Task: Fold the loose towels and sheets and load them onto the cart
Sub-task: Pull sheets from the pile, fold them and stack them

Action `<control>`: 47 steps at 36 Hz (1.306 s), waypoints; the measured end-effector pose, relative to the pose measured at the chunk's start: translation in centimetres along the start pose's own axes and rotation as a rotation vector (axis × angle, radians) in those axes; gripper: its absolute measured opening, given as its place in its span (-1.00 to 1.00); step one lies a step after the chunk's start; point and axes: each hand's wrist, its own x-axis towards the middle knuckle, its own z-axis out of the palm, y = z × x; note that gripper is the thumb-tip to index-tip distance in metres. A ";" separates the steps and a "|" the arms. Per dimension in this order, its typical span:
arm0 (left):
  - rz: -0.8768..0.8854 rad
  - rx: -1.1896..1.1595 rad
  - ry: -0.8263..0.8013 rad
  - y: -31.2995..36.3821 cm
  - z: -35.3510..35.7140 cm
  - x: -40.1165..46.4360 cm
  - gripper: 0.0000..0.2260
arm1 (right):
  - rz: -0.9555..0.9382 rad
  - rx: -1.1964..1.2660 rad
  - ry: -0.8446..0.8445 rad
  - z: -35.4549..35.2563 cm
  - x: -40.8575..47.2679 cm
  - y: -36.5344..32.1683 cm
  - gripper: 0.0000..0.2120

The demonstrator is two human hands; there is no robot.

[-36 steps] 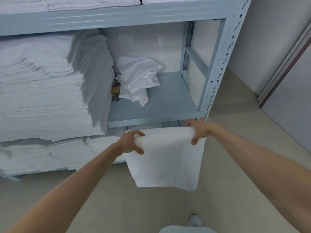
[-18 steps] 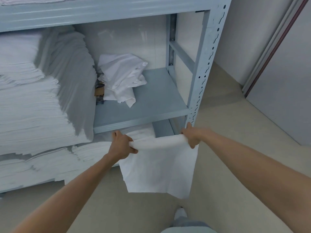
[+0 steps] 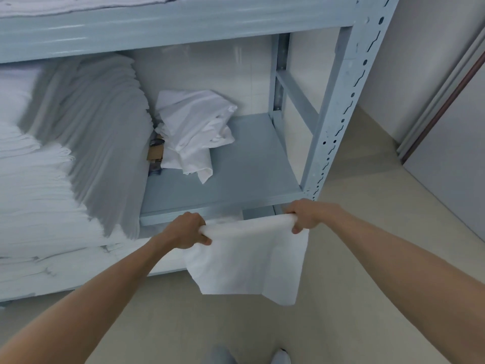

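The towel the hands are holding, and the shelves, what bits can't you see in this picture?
- Head view: the held towel's far side is hidden by its own front layer, so its fold count is unclear.
- Fingertips of the left hand and right hand are tucked behind its top edge.
- The tall folded stack is cut off by the left edge.
- A brown item is mostly hidden behind the crumpled cloth.
- No cart is in view.

Pale blue-grey metal shelving rack [image 3: 338,109] with slotted uprights against white tiled wall [image 3: 210,72]; beige floor [image 3: 367,232] beneath and right of rack; grey door with dark-edged frame [image 3: 446,106] right of rack.
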 end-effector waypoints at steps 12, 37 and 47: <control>0.141 0.066 0.125 -0.1 -11.7 7.7 -0.74 | 0.135 0.345 0.252 -9.9 2.3 0.6 -0.68; 0.254 0.003 0.298 -2.5 4.3 20.8 -0.62 | 0.421 0.187 0.607 2.9 14.6 3.8 -0.57; 0.180 0.115 0.203 -1.8 6.6 20.8 -0.58 | 0.444 0.043 0.458 3.3 15.5 5.1 -0.47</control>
